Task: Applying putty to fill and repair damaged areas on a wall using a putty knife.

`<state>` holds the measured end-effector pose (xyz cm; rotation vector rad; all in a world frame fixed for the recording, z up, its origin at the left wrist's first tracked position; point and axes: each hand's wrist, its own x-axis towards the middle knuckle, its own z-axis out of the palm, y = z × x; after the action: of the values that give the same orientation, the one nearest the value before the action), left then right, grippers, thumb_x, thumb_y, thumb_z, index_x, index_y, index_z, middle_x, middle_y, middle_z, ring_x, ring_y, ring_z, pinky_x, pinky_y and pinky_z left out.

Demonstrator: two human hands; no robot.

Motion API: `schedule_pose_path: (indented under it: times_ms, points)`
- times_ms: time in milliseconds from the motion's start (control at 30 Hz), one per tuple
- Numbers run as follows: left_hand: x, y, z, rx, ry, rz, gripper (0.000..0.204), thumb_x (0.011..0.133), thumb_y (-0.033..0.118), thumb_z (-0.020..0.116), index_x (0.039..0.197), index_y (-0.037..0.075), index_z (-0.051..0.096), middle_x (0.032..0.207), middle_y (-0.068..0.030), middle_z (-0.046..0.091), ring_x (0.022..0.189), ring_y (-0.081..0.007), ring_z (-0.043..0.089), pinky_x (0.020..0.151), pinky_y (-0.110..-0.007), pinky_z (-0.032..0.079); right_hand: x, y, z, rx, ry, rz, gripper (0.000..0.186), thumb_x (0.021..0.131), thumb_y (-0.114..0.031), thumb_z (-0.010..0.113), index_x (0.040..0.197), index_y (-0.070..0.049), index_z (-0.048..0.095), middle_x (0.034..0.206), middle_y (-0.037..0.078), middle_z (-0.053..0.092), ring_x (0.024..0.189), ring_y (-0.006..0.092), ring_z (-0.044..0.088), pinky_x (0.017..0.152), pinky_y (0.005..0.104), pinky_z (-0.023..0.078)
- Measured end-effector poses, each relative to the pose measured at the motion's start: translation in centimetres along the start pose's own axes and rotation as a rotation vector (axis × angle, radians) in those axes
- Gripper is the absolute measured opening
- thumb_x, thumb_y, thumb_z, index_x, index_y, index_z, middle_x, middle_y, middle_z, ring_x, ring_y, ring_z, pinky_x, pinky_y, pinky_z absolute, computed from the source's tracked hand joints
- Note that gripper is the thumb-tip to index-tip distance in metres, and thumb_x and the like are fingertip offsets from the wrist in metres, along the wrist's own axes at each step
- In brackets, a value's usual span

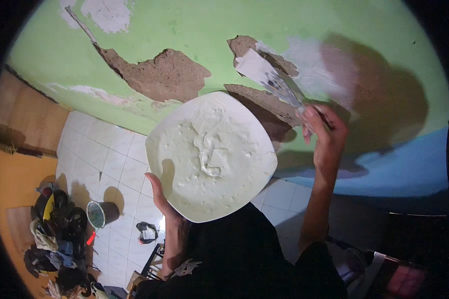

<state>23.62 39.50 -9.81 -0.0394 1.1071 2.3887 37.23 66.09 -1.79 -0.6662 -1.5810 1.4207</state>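
My left hand (162, 200) grips the lower left edge of a white, rounded-square plate (254, 187), thumb at its rim and the other fingers hidden beneath. Pale, wet filler paste (189, 164) coats the plate, with a thicker lump in the middle. In my right hand (328, 130), the fingers are closed around the handle of a slotted spatula (277, 83). White paste covers the blade's end, which overlaps a patch of bare, crumbled wall (244, 46); whether it touches cannot be seen.
The green wall (184, 30) has another large bare patch (164, 74) and white smears. A blue band (394, 174) runs along it at right. On the tiled floor (117, 169) stand a bucket (103, 214) and a small dark bag (147, 232), near a heap of clothes (60, 239).
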Motion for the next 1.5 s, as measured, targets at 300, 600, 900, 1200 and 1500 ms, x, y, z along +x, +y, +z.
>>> schedule_pose_path:
  times_ms: [300,600,900,1200,1500]
  points:
    - [-0.2,0.8,0.3,0.03,0.019,0.004,0.079,0.099,0.064,0.035,0.147,0.001,0.036,0.138,-0.0185,0.051,0.119,-0.0309,0.057,0.099,-0.043,0.05,-0.3,1.3,-2.7,-0.018,0.135,0.003,0.017,0.088,-0.011,0.072,0.094,0.005,0.071,0.073,0.006,0.064,0.055,0.0091,0.052,0.049,0.0257,0.039]
    - [0.0,-1.8,0.7,-0.007,-0.025,-0.07,0.08,0.099,0.065,0.034,0.149,0.001,0.033,0.14,-0.0181,0.048,0.123,-0.0305,0.054,0.101,-0.043,0.047,-0.2,0.7,-3.3,-0.066,0.141,-0.005,0.017,0.089,-0.013,0.071,0.095,0.004,0.07,0.076,0.009,0.066,0.054,0.0095,0.052,0.046,0.0245,0.037]
    - [-0.4,-3.2,2.6,0.01,-0.042,-0.098,0.078,0.101,0.063,0.031,0.149,0.002,0.032,0.14,-0.018,0.048,0.123,-0.0304,0.054,0.102,-0.044,0.047,-3.0,-4.4,-2.7,-0.748,0.034,-0.597,0.018,0.08,-0.002,0.077,0.097,0.001,0.071,0.086,0.011,0.073,0.078,0.0186,0.069,0.068,0.0321,0.055]
    - [-0.3,-3.4,3.1,-0.033,-0.12,-0.08,0.078,0.101,0.063,0.032,0.151,0.002,0.029,0.144,-0.0187,0.045,0.126,-0.0317,0.052,0.104,-0.045,0.045,-4.9,-6.7,0.7,-1.136,-0.166,-0.83,0.023,0.08,-0.007,0.077,0.099,-0.004,0.065,0.089,0.012,0.068,0.076,0.0283,0.067,0.065,0.0383,0.054]
    - [-0.4,-2.3,2.5,-0.026,-0.173,-0.114,0.078,0.101,0.062,0.029,0.153,0.004,0.024,0.148,-0.0186,0.04,0.132,-0.0335,0.046,0.108,-0.048,0.041,-5.7,-7.5,6.2,-1.44,-0.106,-0.707,0.014,0.085,-0.013,0.07,0.089,-0.005,0.059,0.08,0.012,0.06,0.068,0.0284,0.063,0.057,0.0382,0.051]
